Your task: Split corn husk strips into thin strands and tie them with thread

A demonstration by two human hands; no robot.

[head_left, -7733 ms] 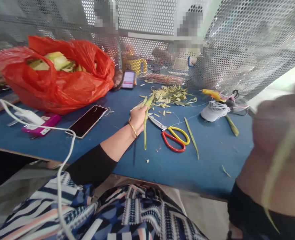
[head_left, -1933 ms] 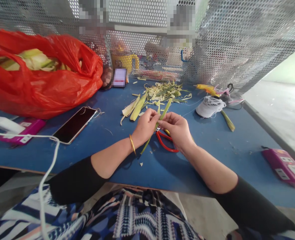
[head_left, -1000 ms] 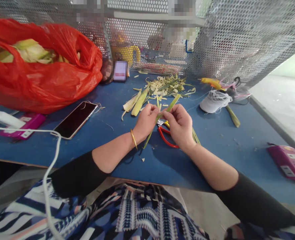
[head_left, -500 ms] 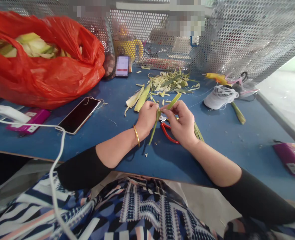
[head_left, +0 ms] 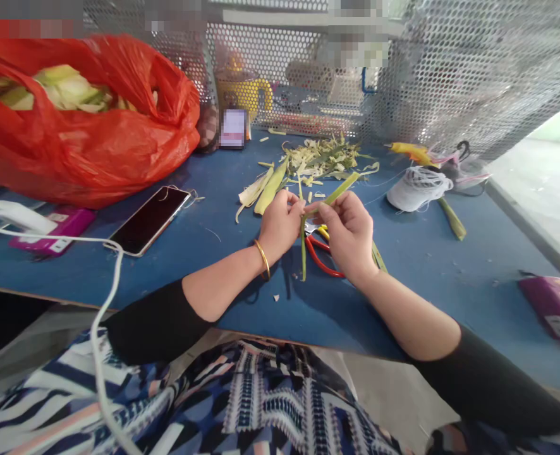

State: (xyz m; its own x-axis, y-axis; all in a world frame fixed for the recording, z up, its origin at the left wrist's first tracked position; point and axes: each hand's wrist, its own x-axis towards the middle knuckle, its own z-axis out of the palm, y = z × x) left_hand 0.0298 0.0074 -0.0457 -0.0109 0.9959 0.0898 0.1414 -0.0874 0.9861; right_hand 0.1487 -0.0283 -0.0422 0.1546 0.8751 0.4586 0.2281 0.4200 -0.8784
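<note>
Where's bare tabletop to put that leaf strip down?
Bare blue table between the phone and the left hand, and between the right hand and the right-side purple power strip. Crowded around the held leaf strip: scissors, leaf scraps, thread spool.

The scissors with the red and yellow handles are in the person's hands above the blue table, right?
Not quite. The scissors with the red and yellow handles lie on the blue table, under the hands. The left hand and the right hand pinch a green leaf strip instead. The head view shows it.
</note>
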